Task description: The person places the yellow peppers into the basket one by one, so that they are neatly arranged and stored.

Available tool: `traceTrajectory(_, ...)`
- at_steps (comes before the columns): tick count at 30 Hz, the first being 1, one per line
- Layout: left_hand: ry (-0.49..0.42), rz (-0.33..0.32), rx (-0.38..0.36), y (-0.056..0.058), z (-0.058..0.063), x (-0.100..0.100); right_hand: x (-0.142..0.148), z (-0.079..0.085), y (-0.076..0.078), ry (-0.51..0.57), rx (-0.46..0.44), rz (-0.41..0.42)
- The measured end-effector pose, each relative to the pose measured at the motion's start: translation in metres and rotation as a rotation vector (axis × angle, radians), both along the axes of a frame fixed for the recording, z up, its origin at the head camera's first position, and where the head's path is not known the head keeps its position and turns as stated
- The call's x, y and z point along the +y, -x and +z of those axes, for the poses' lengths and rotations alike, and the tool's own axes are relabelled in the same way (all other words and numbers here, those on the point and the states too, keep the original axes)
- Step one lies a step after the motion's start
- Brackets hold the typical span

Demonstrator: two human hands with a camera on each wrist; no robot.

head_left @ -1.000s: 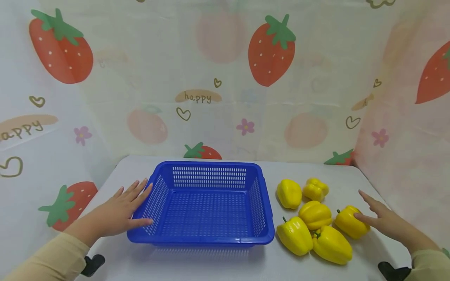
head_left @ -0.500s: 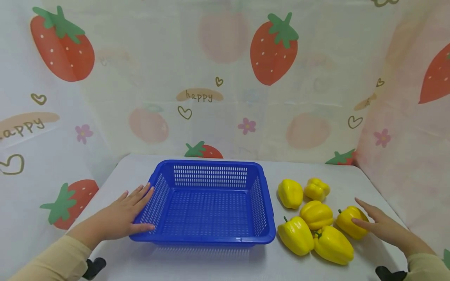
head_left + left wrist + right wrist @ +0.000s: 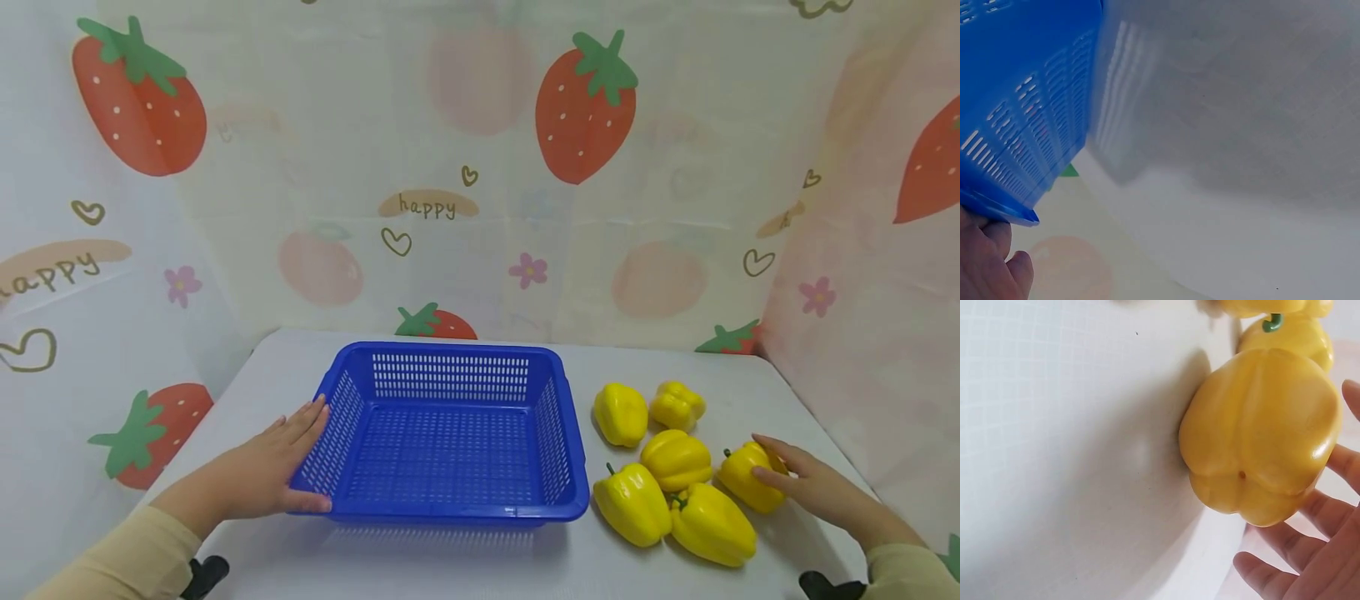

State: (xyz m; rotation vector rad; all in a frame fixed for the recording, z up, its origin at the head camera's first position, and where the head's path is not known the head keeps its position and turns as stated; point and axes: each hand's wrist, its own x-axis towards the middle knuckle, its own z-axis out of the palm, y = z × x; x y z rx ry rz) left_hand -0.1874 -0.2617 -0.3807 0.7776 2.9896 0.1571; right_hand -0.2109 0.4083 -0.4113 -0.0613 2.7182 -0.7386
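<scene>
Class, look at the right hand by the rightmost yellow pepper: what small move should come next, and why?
Probably the right hand should close gently round the rightmost yellow pepper: its fingers are at the pepper's side but look loose, and the pepper rests on the white table, so a firmer hold seems needed before lifting.

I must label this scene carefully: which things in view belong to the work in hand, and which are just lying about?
Likely in the work:
blue rectangular slotted plastic basket, left hand at its side
six glossy yellow bell peppers, right hand at the rightmost

Just surroundings:
white tabletop
pale strawberry-printed sheet
</scene>
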Motion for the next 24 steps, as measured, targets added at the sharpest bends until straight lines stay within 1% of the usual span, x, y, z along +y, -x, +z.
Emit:
traceTrajectory(4, -0.001, -0.009, 0.006, -0.0001, -0.0018, -0.0007, 0.0014, -0.0004, 0.0004, 0.022, -0.016, -0.009)
traceTrajectory(9, 0.003, 0.007, -0.01, 0.002, -0.0035, -0.002, 0.0004, 0.0016, -0.0006, 0.033, -0.034, -0.031)
traceTrajectory(12, -0.008, 0.004, -0.015, 0.0025, -0.0032, -0.0025, 0.0005, 0.0036, 0.0005, 0.033, -0.035, -0.038)
traceTrajectory(16, -0.02, -0.009, -0.016, 0.0016, -0.0011, -0.0028, 0.0016, 0.0057, 0.0004, 0.019, -0.004, -0.031)
traceTrajectory(20, -0.024, -0.004, -0.021, 0.0007, 0.0014, -0.0022, 0.0028, 0.0067, -0.0006, -0.004, 0.037, -0.02)
traceTrajectory(24, -0.036, 0.0, -0.026, -0.0002, 0.0015, -0.002, 0.0044, 0.0063, -0.0005, -0.025, 0.05, -0.025)
